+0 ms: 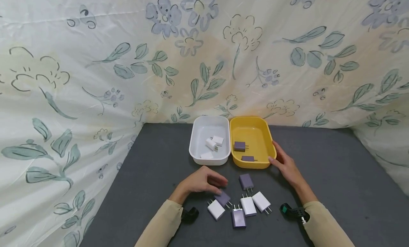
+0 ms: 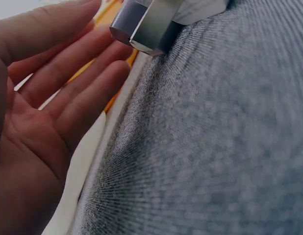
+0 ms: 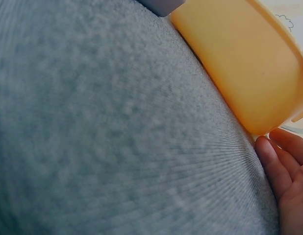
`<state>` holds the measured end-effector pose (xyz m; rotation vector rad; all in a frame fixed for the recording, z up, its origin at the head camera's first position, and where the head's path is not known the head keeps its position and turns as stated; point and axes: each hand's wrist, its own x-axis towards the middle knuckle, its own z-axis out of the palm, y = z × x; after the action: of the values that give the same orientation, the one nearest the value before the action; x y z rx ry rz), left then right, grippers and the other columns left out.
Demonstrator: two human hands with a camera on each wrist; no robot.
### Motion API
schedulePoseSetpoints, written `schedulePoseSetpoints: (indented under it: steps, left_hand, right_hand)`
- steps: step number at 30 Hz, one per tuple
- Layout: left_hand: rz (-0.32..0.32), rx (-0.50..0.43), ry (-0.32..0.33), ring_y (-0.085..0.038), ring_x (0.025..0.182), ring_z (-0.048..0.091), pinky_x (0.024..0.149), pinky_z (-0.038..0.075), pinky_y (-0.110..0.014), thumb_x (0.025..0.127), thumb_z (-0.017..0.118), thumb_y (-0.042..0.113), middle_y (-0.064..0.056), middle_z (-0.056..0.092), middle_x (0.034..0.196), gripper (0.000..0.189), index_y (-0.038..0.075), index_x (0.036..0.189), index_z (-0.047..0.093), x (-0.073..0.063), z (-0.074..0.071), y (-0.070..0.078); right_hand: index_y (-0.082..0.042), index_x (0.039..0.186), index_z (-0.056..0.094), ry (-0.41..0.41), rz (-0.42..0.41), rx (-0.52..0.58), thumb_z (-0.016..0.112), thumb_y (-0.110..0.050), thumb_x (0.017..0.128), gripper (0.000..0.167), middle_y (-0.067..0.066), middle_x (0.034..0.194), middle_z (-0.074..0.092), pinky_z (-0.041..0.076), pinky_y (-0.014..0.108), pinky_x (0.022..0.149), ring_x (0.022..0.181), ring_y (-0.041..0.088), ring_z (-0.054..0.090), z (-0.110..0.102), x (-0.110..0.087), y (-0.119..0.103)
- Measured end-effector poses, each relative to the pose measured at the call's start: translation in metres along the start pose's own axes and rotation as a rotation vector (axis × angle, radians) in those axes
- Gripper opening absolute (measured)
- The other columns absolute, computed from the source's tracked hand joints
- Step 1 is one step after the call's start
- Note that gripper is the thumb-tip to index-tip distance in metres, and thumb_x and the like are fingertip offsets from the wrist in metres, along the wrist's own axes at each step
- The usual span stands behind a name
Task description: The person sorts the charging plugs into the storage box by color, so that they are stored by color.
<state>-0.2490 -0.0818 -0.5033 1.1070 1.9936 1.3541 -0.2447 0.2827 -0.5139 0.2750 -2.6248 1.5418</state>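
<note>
My left hand (image 1: 204, 181) hovers over the charger pile, thumb tip at or just above a purple charger (image 1: 222, 198). In the left wrist view its fingers (image 2: 68, 83) extend loosely beside a shiny purple charger (image 2: 141, 24), and nothing is in the palm. My right hand (image 1: 287, 167) rests against the front right corner of the yellow tub (image 1: 260, 164), thumb at the front and fingers along the side. Two purple chargers, one of them a purple charger (image 1: 239, 146) near the left wall, lie in that tub. Around the left hand are white chargers, including a white charger (image 1: 216, 209).
A white tub (image 1: 209, 161) with a few white chargers stands against the yellow tub's left side. Another purple charger (image 1: 246, 182), a shiny lilac charger (image 1: 238, 218) and white chargers (image 1: 248, 206) lie on the dark cloth (image 1: 153, 161). Floral fabric (image 1: 191, 62) hangs behind.
</note>
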Motion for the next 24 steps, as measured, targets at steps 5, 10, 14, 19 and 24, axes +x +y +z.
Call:
schedulePoseSetpoints:
  steps: [5, 10, 14, 19, 24]
  left_hand:
    - [-0.057, -0.057, -0.055, -0.023, 0.111, 0.068, 0.095, 0.055, -0.028, 0.074, 0.081, 0.0, -0.016, 0.07, 0.118, 0.053, -0.002, 0.124, 0.064, 0.0, 0.0, 0.001]
    - [-0.076, -0.042, -0.079, -0.02, 0.114, 0.066, 0.098, 0.054, -0.027, 0.073, 0.082, 0.0, -0.014, 0.069, 0.121, 0.058, 0.0, 0.128, 0.062, 0.001, 0.0, 0.0]
    - [-0.063, -0.012, -0.077, -0.017, 0.113, 0.066, 0.097, 0.054, -0.025, 0.074, 0.081, 0.001, -0.013, 0.07, 0.12, 0.057, 0.001, 0.128, 0.062, 0.002, 0.001, 0.0]
    - [-0.046, 0.029, -0.04, -0.013, 0.106, 0.069, 0.093, 0.056, -0.025, 0.074, 0.082, 0.003, -0.011, 0.072, 0.114, 0.05, 0.002, 0.122, 0.067, 0.003, 0.002, -0.001]
    - [-0.022, 0.112, -0.008, -0.006, 0.099, 0.069, 0.089, 0.056, -0.021, 0.075, 0.083, 0.011, -0.006, 0.074, 0.109, 0.044, 0.006, 0.118, 0.07, 0.003, 0.003, -0.005]
  right_hand:
    - [-0.031, 0.156, 0.016, 0.008, 0.003, -0.018, 0.056, -0.03, 0.099, 0.069, 0.016, 0.153, 0.04, 0.036, 0.0, 0.087, 0.125, 0.024, 0.051, 0.002, 0.005, 0.017]
    - [-0.031, 0.156, 0.016, 0.007, -0.001, 0.0, 0.056, -0.031, 0.099, 0.069, 0.017, 0.154, 0.039, 0.037, 0.0, 0.087, 0.125, 0.027, 0.051, 0.001, 0.005, 0.018]
    - [-0.031, 0.156, 0.016, 0.006, 0.003, 0.002, 0.055, -0.03, 0.1, 0.069, 0.017, 0.154, 0.039, 0.037, 0.0, 0.086, 0.126, 0.03, 0.05, 0.0, 0.005, 0.014]
    - [-0.022, 0.157, 0.017, -0.002, 0.004, 0.013, 0.056, -0.025, 0.1, 0.069, 0.02, 0.153, 0.039, 0.037, -0.001, 0.085, 0.126, 0.035, 0.049, 0.0, 0.003, 0.002]
    - [-0.015, 0.157, 0.018, -0.003, 0.009, 0.024, 0.056, -0.022, 0.099, 0.07, 0.023, 0.152, 0.038, 0.036, -0.001, 0.084, 0.126, 0.038, 0.049, 0.0, 0.001, -0.005]
